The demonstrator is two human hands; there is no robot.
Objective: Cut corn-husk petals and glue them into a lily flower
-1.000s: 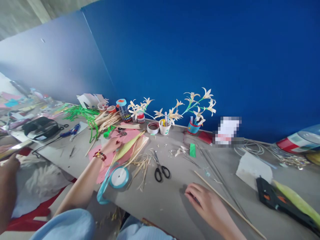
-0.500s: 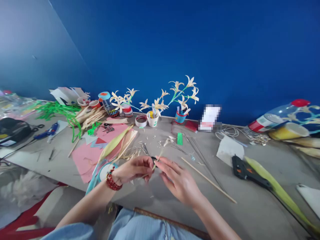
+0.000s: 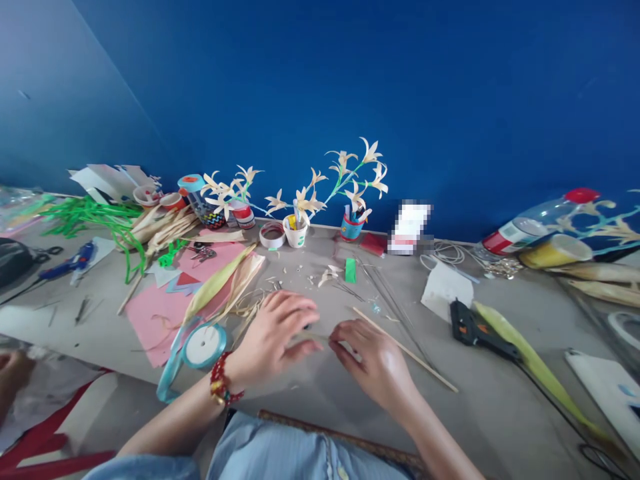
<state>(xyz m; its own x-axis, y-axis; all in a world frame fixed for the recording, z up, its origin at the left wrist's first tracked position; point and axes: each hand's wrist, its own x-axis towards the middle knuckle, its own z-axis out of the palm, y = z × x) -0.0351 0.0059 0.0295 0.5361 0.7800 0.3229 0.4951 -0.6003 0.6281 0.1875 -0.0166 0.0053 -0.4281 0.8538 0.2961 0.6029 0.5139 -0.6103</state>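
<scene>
Papers, husks and craft tools covered much of a gray worktable [image 3: 320,387], with another person's hand [image 3: 13,373] near its far left edge. A blue glue gun [image 3: 75,261] lay partly on pale paper, perhaps to shield the surface. Green strips [image 3: 95,217] were heaped toward the wall, and pink sheets [image 3: 160,310] lay beneath part of a yellow-green husk [image 3: 213,288]. A blue ribbon spool [image 3: 203,345] rested flat, likely so it would not roll.

At center, the worker's left hand [image 3: 273,337] hovered palm down, its fingers spread and the thumb apart, with nothing visibly gripped. A thin, pale strip [image 3: 324,337], faint against the table, spanned the gap between the hands. The right hand [image 3: 367,357] appeared to pinch its end between thumb and fingertips pressed together, a hold that probably steadied it while leaving the rest exposed.

Behind them, cream flowers [image 3: 309,202] leaned among a white cup [image 3: 296,235] and a blue-and-red cup [image 3: 353,230], apparently raised to protect their petals. A slender wooden stick [image 3: 417,359] lay diagonally beside the right hand, within easy reach. Farther right, a black glue gun [image 3: 487,338] rested alongside a second husk [image 3: 533,350].
</scene>
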